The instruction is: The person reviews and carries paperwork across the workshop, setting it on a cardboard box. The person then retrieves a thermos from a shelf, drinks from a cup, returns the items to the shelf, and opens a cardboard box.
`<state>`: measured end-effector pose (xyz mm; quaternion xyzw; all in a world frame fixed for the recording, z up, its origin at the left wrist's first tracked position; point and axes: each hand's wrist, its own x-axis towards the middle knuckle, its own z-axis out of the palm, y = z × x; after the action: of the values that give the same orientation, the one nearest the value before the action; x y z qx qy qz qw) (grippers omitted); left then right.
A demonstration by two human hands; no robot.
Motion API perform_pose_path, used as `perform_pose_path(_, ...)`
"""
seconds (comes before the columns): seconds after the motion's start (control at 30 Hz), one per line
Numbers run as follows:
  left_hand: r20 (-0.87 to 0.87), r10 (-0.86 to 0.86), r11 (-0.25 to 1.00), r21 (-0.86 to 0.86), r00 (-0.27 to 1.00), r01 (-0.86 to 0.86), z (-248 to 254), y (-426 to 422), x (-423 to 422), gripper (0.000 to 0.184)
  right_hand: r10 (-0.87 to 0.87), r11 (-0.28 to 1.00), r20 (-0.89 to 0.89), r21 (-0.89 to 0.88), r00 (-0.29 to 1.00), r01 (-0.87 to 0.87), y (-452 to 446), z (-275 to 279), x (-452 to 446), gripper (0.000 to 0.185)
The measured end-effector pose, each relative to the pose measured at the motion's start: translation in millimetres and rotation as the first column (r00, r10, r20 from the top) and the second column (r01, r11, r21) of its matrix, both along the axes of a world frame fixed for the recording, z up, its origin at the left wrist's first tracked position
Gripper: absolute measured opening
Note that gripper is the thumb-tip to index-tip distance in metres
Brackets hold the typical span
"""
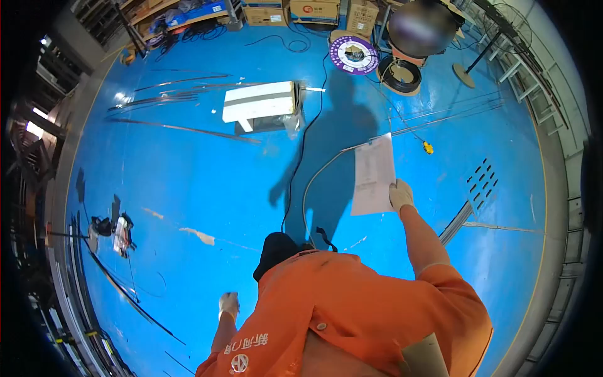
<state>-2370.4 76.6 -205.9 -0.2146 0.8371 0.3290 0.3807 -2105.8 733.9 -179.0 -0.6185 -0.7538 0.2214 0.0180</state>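
"Head camera view first: what does the right hand (pixel 400 195) have hold of?"

"A sheet of paper (pixel 374 176). The fingers are closed on its right edge, near the lower corner, and the arm reaches forward over the blue floor (pixel 188 188). I can see print on the sheet, but it's too faint to read."

"And the left hand (pixel 230 304)?"

"Low beside the orange shirt (pixel 358 289), well apart from the paper. I can't tell how far open it is or whether it holds anything."

"What lies about the paper?"

"A grey cable (pixel 309 188) curves past on its left, with a black cable (pixel 300 157) further left. On its right, beyond the hand, there's a small yellow thing (pixel 428 147), then a slotted plate (pixel 482 185) near some metal strips (pixel 455 223)."

"Further ahead?"

"A white box (pixel 260 103) on the left, its top crossed by a grey band. To the right of that, a purple reel (pixel 336 55) sits near a black coil (pixel 400 89), with cardboard boxes (pixel 314 11) behind."
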Motion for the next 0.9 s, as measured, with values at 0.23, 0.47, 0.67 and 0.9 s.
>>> perform_pose_path(0.23, -0.24, -0.616, 0.758, 0.077, 0.75, 0.647, -92.6, 101.8, -168.3, 0.02, -0.043, 0.999, -0.203, 0.021, 0.978, 0.049, 127.7, 11.3, -107.4, 0.038)
perform_pose_path(0.47, -0.282, -0.442, 0.872, 0.09, 0.852, 0.482, -15.4, 491.9, -388.8, 0.029, -0.178, 0.982, -0.11, 0.043, 0.978, 0.184, 245.9, 26.0, -126.3, 0.037)
perform_pose_path(0.67, -0.512, -0.687, 0.572, 0.059, 0.517, 0.818, 67.4, 811.1, -493.0, 0.052, -0.444, 0.896, -0.082, -0.035, 0.892, 0.442, 346.3, -9.3, -140.7, 0.03)
perform_pose_path(0.9, -0.381, -0.773, 0.559, -0.03, 0.508, 0.829, 48.2, 982.0, -515.8, 0.056, -0.286, 0.956, 0.108, -0.032, 0.952, 0.291, 580.0, -68.9, -221.1, 0.028)
